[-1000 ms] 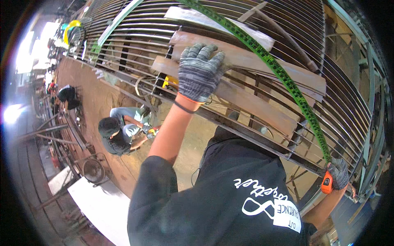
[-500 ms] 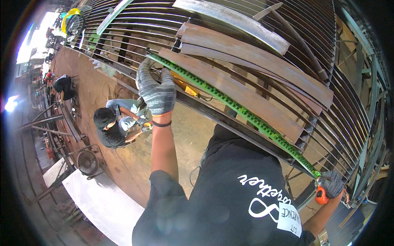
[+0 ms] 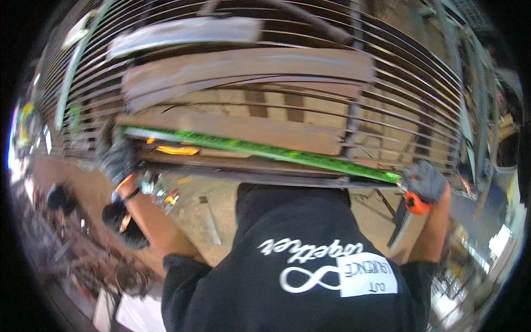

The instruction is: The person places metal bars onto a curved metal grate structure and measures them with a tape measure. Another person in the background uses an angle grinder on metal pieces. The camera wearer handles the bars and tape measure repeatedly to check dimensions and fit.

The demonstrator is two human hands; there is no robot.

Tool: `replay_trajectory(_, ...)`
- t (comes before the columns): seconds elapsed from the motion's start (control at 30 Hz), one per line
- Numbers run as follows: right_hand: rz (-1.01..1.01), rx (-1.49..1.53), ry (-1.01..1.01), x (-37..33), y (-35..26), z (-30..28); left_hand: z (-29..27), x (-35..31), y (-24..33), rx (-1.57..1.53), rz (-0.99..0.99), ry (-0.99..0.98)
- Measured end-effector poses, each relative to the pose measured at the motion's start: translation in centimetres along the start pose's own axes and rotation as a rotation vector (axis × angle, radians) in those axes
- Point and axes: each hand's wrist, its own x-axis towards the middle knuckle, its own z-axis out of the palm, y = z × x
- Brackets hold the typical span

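A tape measure's green blade (image 3: 265, 148) is pulled out across the front of a rack of metal bars (image 3: 398, 83), sloping down to the right. My right hand (image 3: 426, 180), in a grey glove, is closed around its orange case (image 3: 416, 203). At the far end of the blade, my gloved left hand (image 3: 116, 157) has its fingers closed about the tip, blurred by motion. Just behind the blade lies a brown flat metal strip (image 3: 238, 130). Wider brown strips (image 3: 249, 69) and a shiny silver plate (image 3: 188, 34) lie farther back on the bars.
A long dark handle (image 3: 315, 21) lies at the rack's back. Something yellow (image 3: 177, 150) shows under the bars near my left hand. Beyond my left forearm is a person in a dark cap (image 3: 116, 216), low by the floor. Metal frames (image 3: 470, 110) stand at right.
My view has turned, so the rack and blade now lie more level across the picture. Both hands keep hold of the tape measure, its blade still stretched between them.
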Motion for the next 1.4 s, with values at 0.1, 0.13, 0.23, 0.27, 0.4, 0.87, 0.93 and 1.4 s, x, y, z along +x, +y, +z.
replay_trajectory(0.1,0.032,0.256,0.059,0.7,-0.6,-0.5,-1.1,2.0,-5.0,-0.155,-0.041,-0.053)
replay_trajectory(0.13,0.141,0.395,0.079,0.4,-1.7,-0.4,-0.6,3.1,-4.4,-0.162,-0.148,-0.172)
replay_trajectory(0.23,0.107,0.432,0.009,0.0,-2.1,-0.8,-1.9,5.8,-5.2,0.065,0.148,-0.356)
replay_trajectory(0.27,0.032,0.393,0.044,0.3,-1.2,-0.4,-2.9,5.7,-5.4,0.177,0.336,-0.384)
replay_trajectory(0.4,0.017,0.508,0.119,0.0,0.4,0.7,-4.9,5.4,-3.2,0.147,0.275,-0.404)
replay_trajectory(0.87,0.209,0.715,0.39,-0.7,-0.3,-0.2,-4.5,4.5,-0.4,0.589,0.702,-0.622)
replay_trajectory(0.93,0.215,0.691,0.428,-0.8,-0.6,-0.1,-4.4,3.5,1.4,0.574,0.711,-0.617)
replay_trajectory(1.4,0.08,0.287,0.303,-0.1,1.9,0.3,-6.1,-10.1,-1.6,-0.079,0.036,-0.025)
